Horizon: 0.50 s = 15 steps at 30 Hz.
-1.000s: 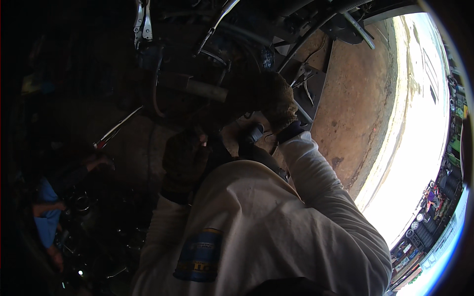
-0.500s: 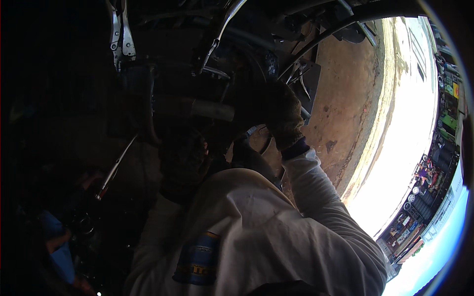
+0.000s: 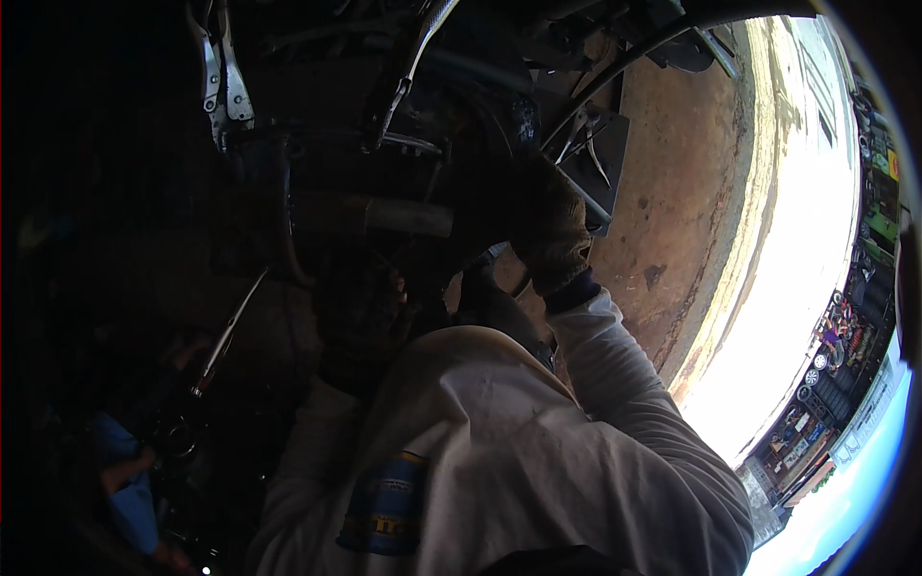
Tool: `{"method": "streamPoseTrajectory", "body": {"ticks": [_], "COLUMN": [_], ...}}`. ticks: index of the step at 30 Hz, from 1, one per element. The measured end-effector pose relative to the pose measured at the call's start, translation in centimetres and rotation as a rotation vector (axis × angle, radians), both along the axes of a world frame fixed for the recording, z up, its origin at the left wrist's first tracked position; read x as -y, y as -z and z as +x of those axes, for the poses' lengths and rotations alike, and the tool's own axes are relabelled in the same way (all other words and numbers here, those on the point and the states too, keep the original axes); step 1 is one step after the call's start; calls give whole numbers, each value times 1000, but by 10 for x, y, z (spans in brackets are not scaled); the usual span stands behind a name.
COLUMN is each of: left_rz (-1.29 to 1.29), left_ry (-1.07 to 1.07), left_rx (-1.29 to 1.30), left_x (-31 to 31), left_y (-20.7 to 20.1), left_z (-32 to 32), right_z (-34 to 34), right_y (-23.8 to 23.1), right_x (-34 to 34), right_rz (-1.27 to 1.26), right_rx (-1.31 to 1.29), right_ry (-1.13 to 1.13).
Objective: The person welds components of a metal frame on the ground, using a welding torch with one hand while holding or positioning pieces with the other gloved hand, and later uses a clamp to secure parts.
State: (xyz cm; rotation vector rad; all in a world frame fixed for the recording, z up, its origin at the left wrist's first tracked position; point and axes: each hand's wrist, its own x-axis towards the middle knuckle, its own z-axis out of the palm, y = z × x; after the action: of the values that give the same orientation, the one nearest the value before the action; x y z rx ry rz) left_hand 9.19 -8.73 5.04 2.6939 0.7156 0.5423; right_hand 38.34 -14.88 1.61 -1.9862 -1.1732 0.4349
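Observation:
Both my hands wear dark knit gloves and sit in deep shadow. My right hand [image 3: 557,230] is raised against a dark, rounded part right of centre; its fingers are lost in the dark. My left hand [image 3: 360,302] is lower and further left, just beneath a horizontal metal tube [image 3: 408,218]; its fingers barely show. Locking pliers [image 3: 221,82] are clamped onto the dark metal frame at the upper left. Another bright-handled clamping tool [image 3: 411,77] stands at upper centre. A third shiny tool handle [image 3: 227,336] slants left of my left hand.
A dark flat plate [image 3: 605,163] with a plier-like tool lies beyond my right hand. A black hose [image 3: 634,58] arches above it. Brown, stained floor [image 3: 672,192] stretches right toward bright ground. At lower left is another person's blue clothing [image 3: 130,490] and arm.
The view has shifted slightly, so the pliers and frame sit a little further left. My hands keep nearly the same place. The other person's arm at lower left has moved a little.

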Motion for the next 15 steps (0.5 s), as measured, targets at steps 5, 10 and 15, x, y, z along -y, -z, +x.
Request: {"method": "streamPoseTrajectory", "body": {"ticks": [5,10,15], "left_rz": [19,34,35], "left_ry": [1,1,-9], "left_rx": [29,28,6], "left_x": [1,-3,0], "left_y": [1,-5,-3], "left_z": [1,6,4], "right_z": [-6,-6,-6], "right_y": [-15,-23,-6], "right_x": [-4,-4,2], "right_rz": [-45,-87,18], "right_rx": [16,-5,68], "right_ry": [19,3,8]}}
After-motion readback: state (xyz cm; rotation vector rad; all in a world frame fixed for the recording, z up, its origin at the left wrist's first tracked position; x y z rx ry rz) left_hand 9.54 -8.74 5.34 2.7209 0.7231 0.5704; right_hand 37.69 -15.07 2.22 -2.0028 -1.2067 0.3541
